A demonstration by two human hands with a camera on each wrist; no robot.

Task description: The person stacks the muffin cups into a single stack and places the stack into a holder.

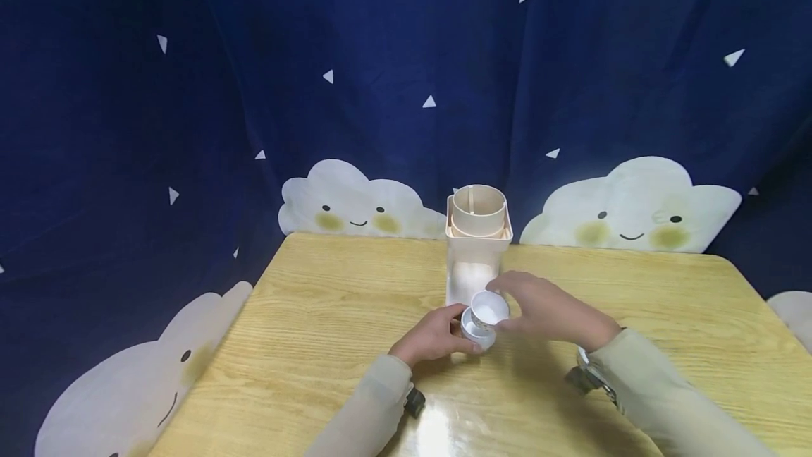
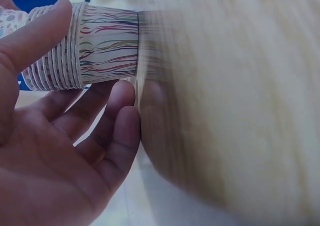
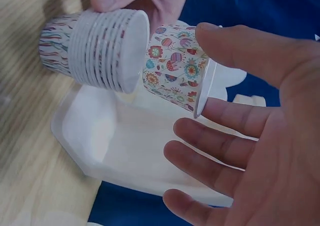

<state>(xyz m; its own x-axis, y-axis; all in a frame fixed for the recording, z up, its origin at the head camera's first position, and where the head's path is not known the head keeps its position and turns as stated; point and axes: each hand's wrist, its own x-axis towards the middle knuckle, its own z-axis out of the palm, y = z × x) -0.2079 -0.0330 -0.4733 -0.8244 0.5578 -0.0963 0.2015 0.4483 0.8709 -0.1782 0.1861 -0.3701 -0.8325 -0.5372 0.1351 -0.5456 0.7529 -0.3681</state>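
Observation:
My left hand (image 1: 431, 337) grips a stack of nested paper cups (image 3: 95, 49) from the side, thumb across the stacked rims. The stack stands upright on the table, its lowest cup patterned with coloured wavy stripes (image 2: 109, 44). Between thumb and fingers, my right hand (image 1: 545, 305) pinches a single paper cup (image 3: 172, 69) by its rim. Flowers decorate this cup, and its inside is white. It is tilted right at the mouth of the stack, its base toward the stack's opening. The other right-hand fingers (image 3: 205, 171) extend below the rim.
Just behind the cups stands a pale plastic holder (image 1: 458, 270) with a round tube (image 1: 479, 223) in its top. The wooden table (image 1: 342, 288) reaches back to a dark blue curtain (image 1: 380, 55) with cloud shapes. Each wrist wears a dark device.

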